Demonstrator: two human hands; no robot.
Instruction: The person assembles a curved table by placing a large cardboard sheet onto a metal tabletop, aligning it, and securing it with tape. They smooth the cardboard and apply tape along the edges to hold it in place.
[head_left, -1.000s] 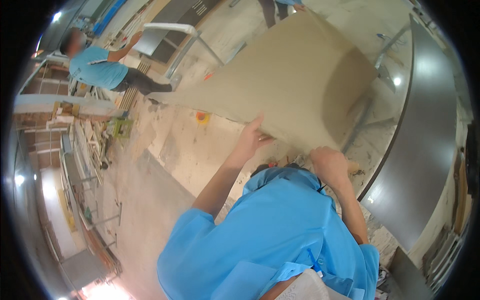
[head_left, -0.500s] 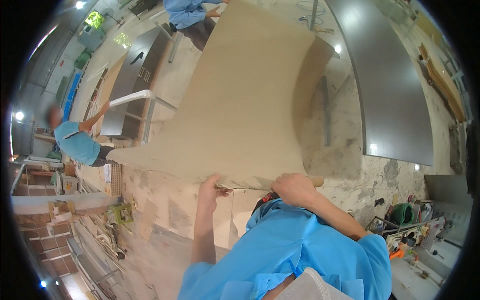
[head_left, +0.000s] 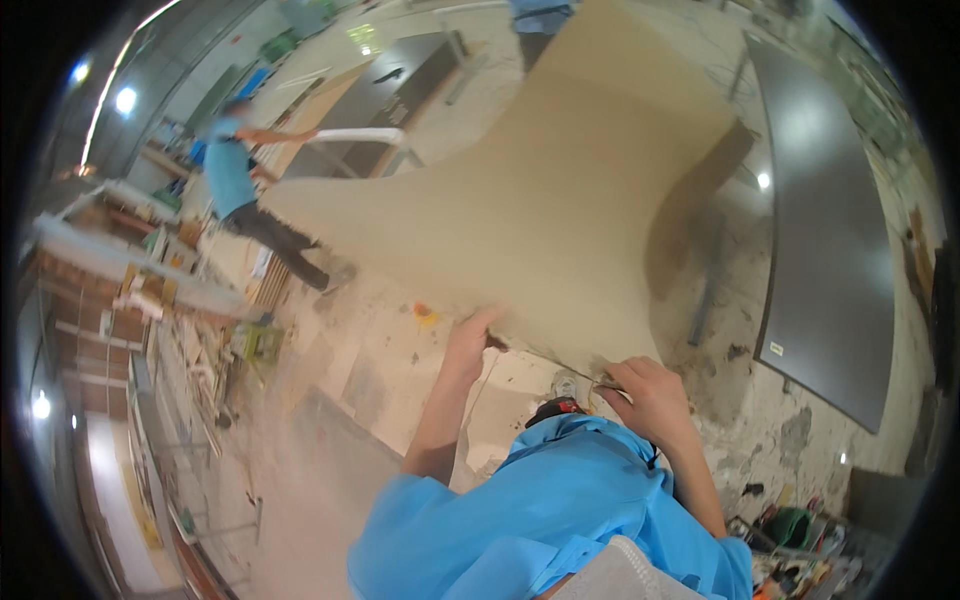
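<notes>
A large, limp tan sheet [head_left: 570,220] stretches away in front of me, its near edge at my waist. My left hand [head_left: 468,345] is closed on that near edge. Farther right along the same edge, my right hand [head_left: 645,395] pinches the sheet, thumb underneath and fingers on top. Between my hands the edge hangs a little loose. The sheet's right side droops in a dark, shaded fold, and whatever supports its middle is hidden beneath it.
A co-worker in blue [head_left: 232,175] stands at the left by a white-covered frame bar [head_left: 360,135]; another person [head_left: 540,18] is at the far end. A long dark grey panel [head_left: 825,230] lies right. Another dark panel [head_left: 410,75] is behind left. Tools [head_left: 790,530] crowd the lower right.
My view has swung, so the scene sits farther right and tilted. Both hands still grip the near edge, now lower in view. The left co-worker now appears more upright, with legs showing.
</notes>
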